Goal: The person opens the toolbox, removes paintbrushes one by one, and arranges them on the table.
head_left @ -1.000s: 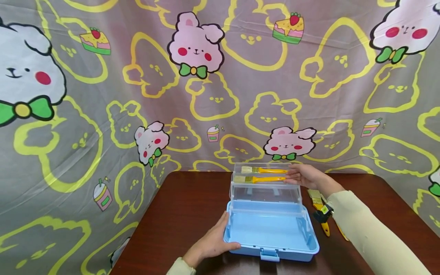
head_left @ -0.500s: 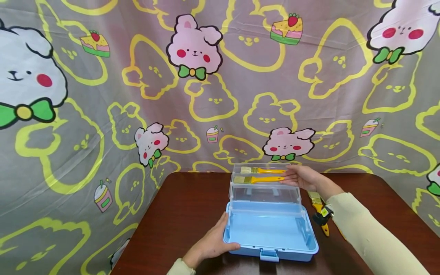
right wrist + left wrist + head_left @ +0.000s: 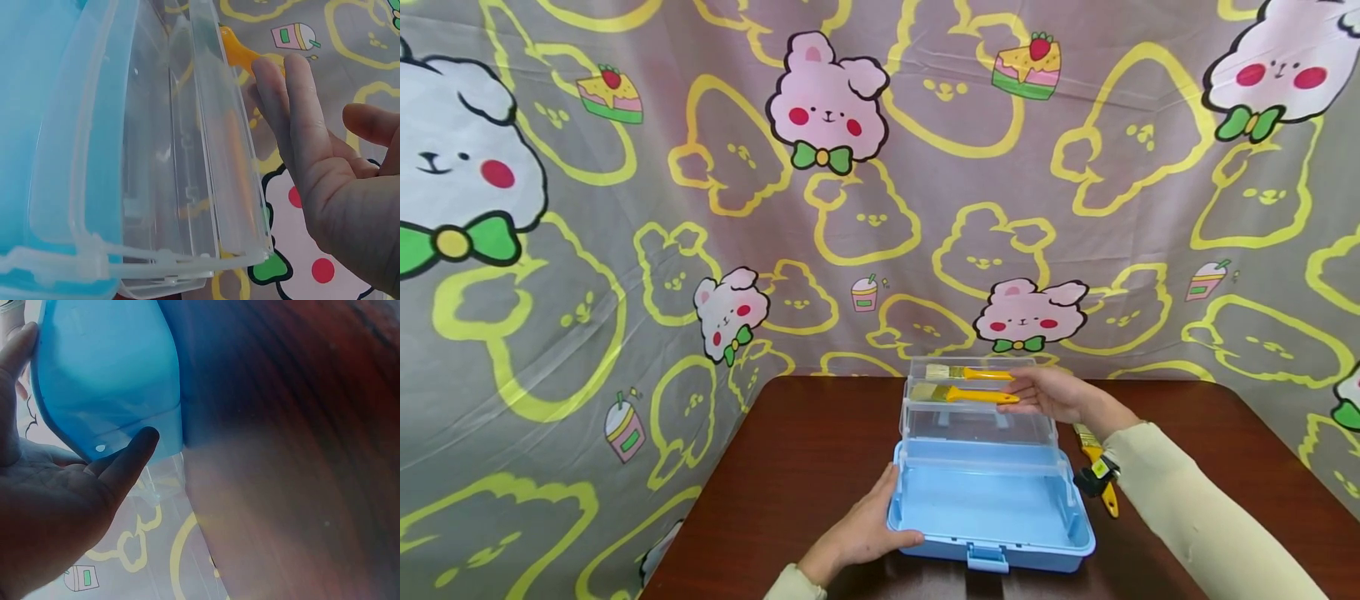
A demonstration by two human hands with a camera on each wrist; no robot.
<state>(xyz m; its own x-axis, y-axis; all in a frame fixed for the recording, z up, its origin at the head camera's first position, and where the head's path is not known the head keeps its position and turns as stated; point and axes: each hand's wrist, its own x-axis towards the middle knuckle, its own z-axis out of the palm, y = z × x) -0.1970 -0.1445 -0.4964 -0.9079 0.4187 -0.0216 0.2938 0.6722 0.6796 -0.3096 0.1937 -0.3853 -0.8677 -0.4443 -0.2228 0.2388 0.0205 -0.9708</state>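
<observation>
A light-blue toolbox (image 3: 992, 546) lies open on the table, its clear plastic trays (image 3: 981, 425) raised at the back. My left hand (image 3: 868, 517) grips its front left corner, thumb across the front and fingers along the left side; the left wrist view shows this hand (image 3: 69, 481) from below. Two yellow-handled paintbrushes lie in the upper trays: a far brush (image 3: 985, 374) and a near brush (image 3: 973, 395). At their handle ends is my right hand (image 3: 1052, 394), fingers extended. In the right wrist view, the fingertips overlap a brush handle (image 3: 237, 50), thumb apart.
Right of the toolbox, another yellow-handled paintbrush (image 3: 1091, 450) lies on the dark wooden table (image 3: 820, 433), partly hidden by my right sleeve (image 3: 1195, 500). A black device (image 3: 1097, 477) sits on that wrist. Behind the table hangs a patterned cloth (image 3: 850, 225).
My right hand has moved left and slightly down along the handles. The near brush's handle end now sits a little lower, tilting the brush. The left hand holds its place.
</observation>
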